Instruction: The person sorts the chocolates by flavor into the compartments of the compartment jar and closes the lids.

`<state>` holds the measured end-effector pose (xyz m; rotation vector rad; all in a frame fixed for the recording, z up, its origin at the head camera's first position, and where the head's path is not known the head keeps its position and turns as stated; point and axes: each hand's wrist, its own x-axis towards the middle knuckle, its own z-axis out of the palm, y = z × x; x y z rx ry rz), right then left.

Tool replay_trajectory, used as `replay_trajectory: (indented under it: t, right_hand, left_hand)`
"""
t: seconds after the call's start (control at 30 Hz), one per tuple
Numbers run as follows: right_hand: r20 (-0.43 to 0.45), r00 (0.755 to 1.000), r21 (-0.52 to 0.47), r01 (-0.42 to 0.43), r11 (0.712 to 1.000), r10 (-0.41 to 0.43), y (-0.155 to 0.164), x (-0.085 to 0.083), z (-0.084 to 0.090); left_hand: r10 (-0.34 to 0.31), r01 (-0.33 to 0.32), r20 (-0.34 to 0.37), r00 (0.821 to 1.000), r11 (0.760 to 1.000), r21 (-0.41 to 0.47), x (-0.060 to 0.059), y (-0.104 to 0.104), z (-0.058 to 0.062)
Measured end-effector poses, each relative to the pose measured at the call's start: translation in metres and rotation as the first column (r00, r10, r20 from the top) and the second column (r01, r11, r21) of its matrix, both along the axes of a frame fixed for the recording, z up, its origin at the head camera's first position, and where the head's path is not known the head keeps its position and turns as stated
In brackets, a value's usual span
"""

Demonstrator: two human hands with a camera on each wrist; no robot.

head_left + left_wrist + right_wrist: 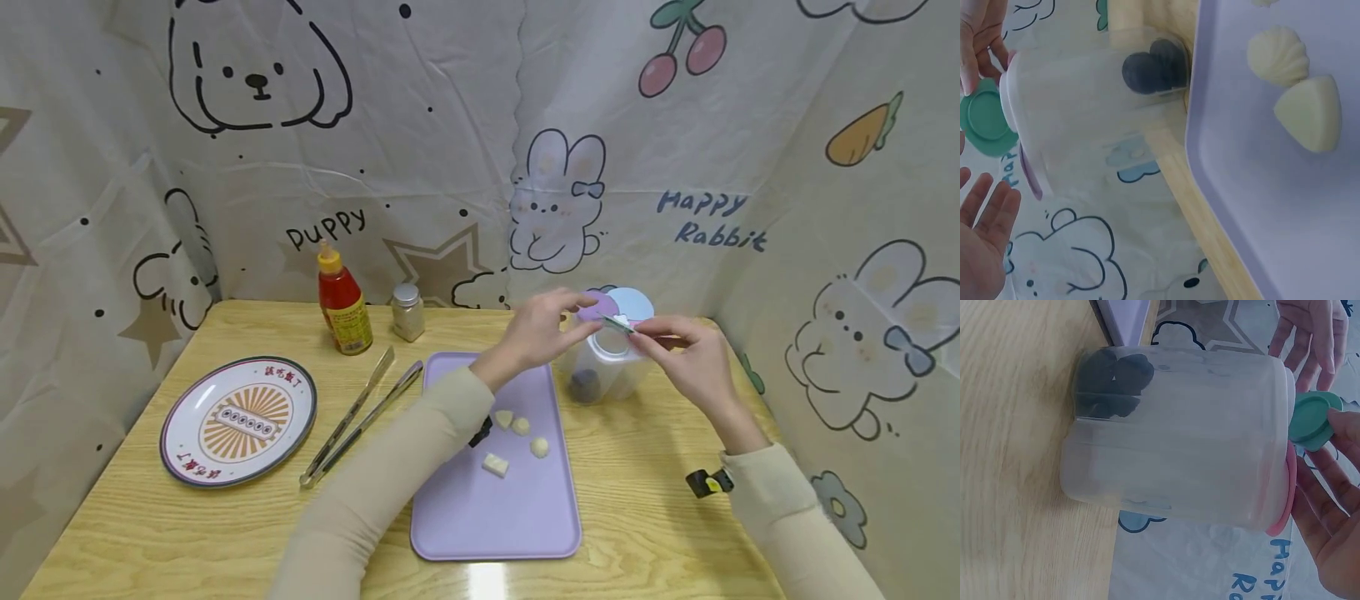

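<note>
A clear, divided canister [617,379] stands upright beyond the tray's right edge, with several dark round pieces [1113,381] at the bottom of one compartment. One round opening on its top is uncovered. My right hand [693,362] pinches a small green lid [1313,422] by its edge, thumb on one face, just above that opening. Across from it, my left hand [536,329] hovers with fingers extended near the lid; the wrist views show it apart from the lid. Purple [597,305] and light blue [632,303] lids sit on the canister's other compartments.
A lavender tray [495,525] holds several pale, shaped pieces [521,426]. Left of it are metal tongs [360,417], a patterned plate [180,417], a red sauce bottle [345,308] and a small shaker jar [408,313]. A printed curtain [450,125] rises behind the table.
</note>
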<state>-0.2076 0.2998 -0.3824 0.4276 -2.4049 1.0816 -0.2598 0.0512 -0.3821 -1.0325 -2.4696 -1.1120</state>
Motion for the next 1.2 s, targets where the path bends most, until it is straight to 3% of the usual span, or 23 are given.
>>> replay_trajectory:
  t: [0.13,0.33,0.63,0.87,1.2]
  right_hand:
    - [-0.06,0.997,0.03,-0.043,0.999,0.045,-0.001,0.002,-0.004]
    - [-0.111,0.987,0.058,-0.112,0.992,0.118,0.0,0.002,-0.009]
    - [-0.11,0.981,0.148,-0.141,0.979,0.157,0.001,0.002,-0.014]
    - [-0.121,0.98,0.18,-0.137,0.974,0.16,-0.001,0.003,-0.019]
    - [-0.153,0.982,0.174,-0.085,0.981,0.112,-0.005,0.004,-0.023]
  left_hand:
    - [-0.025,0.025,-0.006,1.0,1.0,0.001,0.0,0.006,-0.002]
    - [-0.017,0.016,-0.015,1.0,0.997,-0.075,0.002,0.009,-0.005]
    - [-0.047,0.048,0.007,0.999,0.982,-0.183,0.004,0.005,-0.009]
    - [-0.07,0.067,-0.013,0.997,0.982,-0.179,0.004,0.004,-0.016]
    - [-0.05,0.043,-0.039,0.998,0.985,-0.165,0.005,0.006,-0.023]
